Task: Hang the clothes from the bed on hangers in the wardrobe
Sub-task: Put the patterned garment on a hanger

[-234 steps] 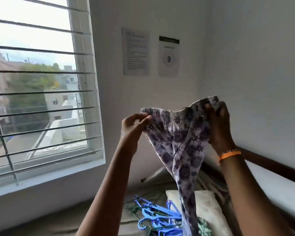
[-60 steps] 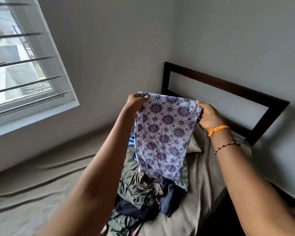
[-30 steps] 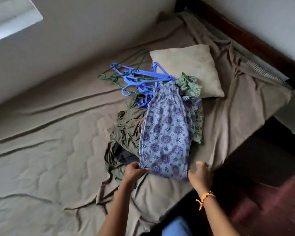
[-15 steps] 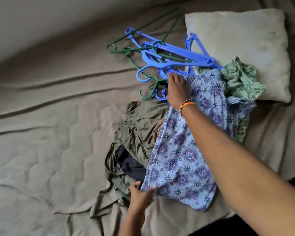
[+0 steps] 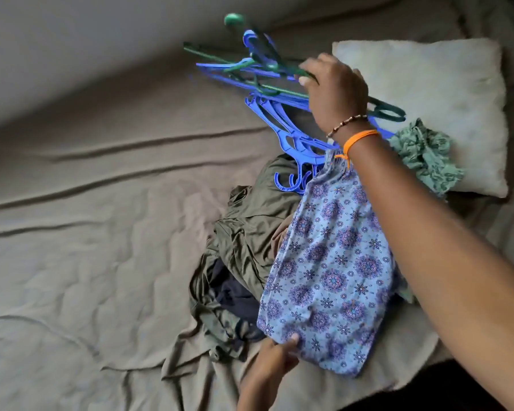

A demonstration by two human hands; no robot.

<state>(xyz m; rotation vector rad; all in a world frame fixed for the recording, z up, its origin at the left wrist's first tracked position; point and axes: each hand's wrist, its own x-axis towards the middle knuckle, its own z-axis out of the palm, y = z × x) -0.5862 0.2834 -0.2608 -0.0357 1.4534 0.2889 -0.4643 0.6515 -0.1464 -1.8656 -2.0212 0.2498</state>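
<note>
The right hand [image 5: 334, 93], resting on the patterned garment [image 5: 330, 271] half a second ago, now grips a green hanger [image 5: 387, 109] lifted from the tangled hangers [image 5: 282, 129] at upper centre, while the left hand [image 5: 275, 361] pinches the hem at lower centre, so hanging can begin.

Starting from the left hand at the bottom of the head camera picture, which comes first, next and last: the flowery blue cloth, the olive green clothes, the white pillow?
From the left hand:
1. Flowery blue cloth: its lower corner is pinched in that hand.
2. Olive green clothes: heaped just above the hand, left of the cloth.
3. White pillow: far off at the top right.
</note>
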